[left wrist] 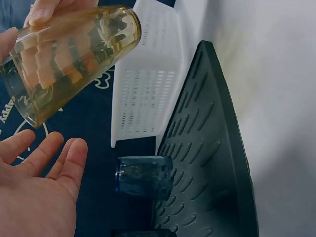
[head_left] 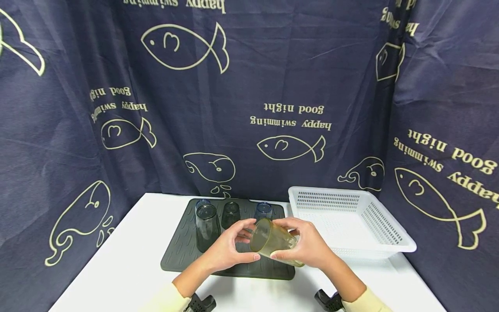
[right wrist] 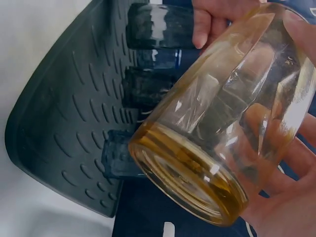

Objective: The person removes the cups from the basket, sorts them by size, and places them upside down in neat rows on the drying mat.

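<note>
A yellow-tinted clear drinking glass (head_left: pixel 274 242) is tilted above the front right of the dark drying mat (head_left: pixel 183 255), its open rim towards my left hand. My right hand (head_left: pixel 308 245) grips it around the side, thumb in front and fingers behind. My left hand (head_left: pixel 230 247) is spread around the rim end; the left wrist view has its fingers (left wrist: pixel 74 158) apart from the glass. On the mat stand a tall grey glass (head_left: pixel 208 229), a short dark glass (head_left: pixel 231 214), a blue glass (head_left: pixel 263 210) and another blue glass (head_left: pixel 202 203), partly hidden behind the grey one.
A white perforated plastic basket (head_left: pixel 351 251) sits on the right of the white table (head_left: pixel 132 242). Dark blue curtains (head_left: pixel 241 95) with fish prints enclose the back and sides.
</note>
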Tool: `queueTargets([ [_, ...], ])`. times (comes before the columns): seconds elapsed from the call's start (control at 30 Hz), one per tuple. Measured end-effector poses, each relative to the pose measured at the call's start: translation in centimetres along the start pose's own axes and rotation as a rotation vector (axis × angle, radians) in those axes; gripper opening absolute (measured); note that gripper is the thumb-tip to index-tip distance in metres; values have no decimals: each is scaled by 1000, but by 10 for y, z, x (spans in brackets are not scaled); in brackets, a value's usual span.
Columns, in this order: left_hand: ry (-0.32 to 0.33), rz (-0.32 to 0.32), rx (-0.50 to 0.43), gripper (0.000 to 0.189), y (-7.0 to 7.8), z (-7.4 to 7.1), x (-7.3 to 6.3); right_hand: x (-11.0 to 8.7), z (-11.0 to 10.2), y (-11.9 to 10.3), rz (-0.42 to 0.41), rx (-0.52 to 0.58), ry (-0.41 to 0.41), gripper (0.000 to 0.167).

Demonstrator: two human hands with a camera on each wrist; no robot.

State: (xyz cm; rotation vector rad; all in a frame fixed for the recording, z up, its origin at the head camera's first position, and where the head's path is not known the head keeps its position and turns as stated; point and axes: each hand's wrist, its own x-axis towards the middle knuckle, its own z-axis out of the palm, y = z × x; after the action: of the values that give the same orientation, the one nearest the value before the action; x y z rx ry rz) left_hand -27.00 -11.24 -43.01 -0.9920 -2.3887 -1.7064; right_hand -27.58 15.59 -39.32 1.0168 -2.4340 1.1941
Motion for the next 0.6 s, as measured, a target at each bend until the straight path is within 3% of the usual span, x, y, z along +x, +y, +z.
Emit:
queueTargets([
  [0.2, -13, 32, 25, 84, -1, 2, 0, -1, 4, -2, -37, -36, -26, 71],
  [0.6, -16, 22, 61, 82, 2, 9, -2, -1, 8, -6, -89, -169, -72, 75],
])
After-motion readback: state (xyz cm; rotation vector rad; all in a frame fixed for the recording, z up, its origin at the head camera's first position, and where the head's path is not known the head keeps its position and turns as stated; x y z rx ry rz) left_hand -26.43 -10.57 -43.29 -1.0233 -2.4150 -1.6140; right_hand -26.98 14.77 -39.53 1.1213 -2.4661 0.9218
